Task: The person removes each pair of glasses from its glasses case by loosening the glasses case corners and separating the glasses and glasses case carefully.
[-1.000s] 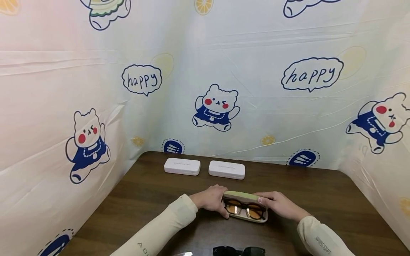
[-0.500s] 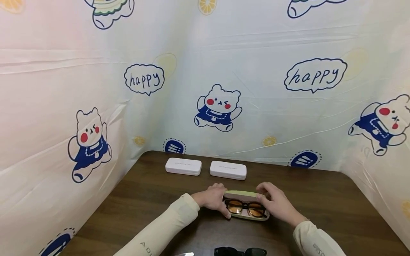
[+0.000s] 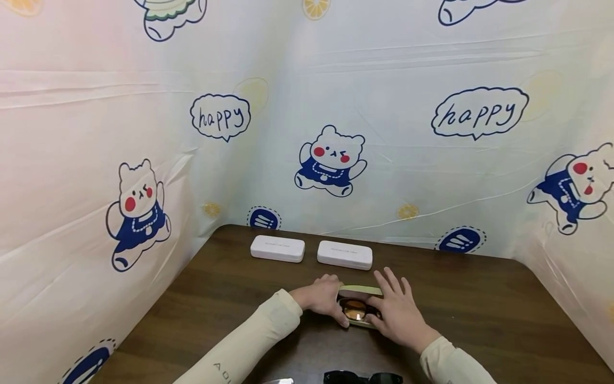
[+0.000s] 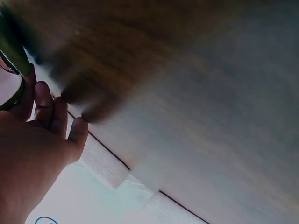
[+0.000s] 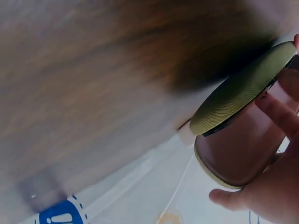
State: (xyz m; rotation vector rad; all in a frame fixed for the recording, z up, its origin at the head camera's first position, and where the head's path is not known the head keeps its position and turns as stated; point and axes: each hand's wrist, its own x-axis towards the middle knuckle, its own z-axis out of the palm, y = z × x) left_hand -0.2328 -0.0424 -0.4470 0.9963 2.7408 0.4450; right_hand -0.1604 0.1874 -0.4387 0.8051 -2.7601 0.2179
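Note:
My left hand [image 3: 322, 297] grips the left end of an open green glasses case [image 3: 361, 289], thumb at the front and fingers behind. In the case lies a pair of dark-framed sunglasses [image 3: 354, 310] with amber lenses. Over their right half is my right hand [image 3: 402, 316], hiding that side. Its thumb and index finger are at the frame, while the other fingers spread upward. From the right wrist, the green case [image 5: 247, 95] shows its pale lining, with one straight finger [image 5: 280, 116] at the dark frame. The left wrist view catches only the case's edge [image 4: 13, 49].
Two white glasses cases [image 3: 277, 248] [image 3: 344, 255] lie side by side near the back of the brown wooden table [image 3: 230, 298]. Black sunglasses [image 3: 363, 378] lie at the front, beside a partly cut-off pale object [image 3: 280, 381]. A printed curtain [image 3: 403, 160] surrounds the table.
My right hand has left the case's right end and moved left over the sunglasses, its fingers spreading. My left hand keeps its grip on the case.

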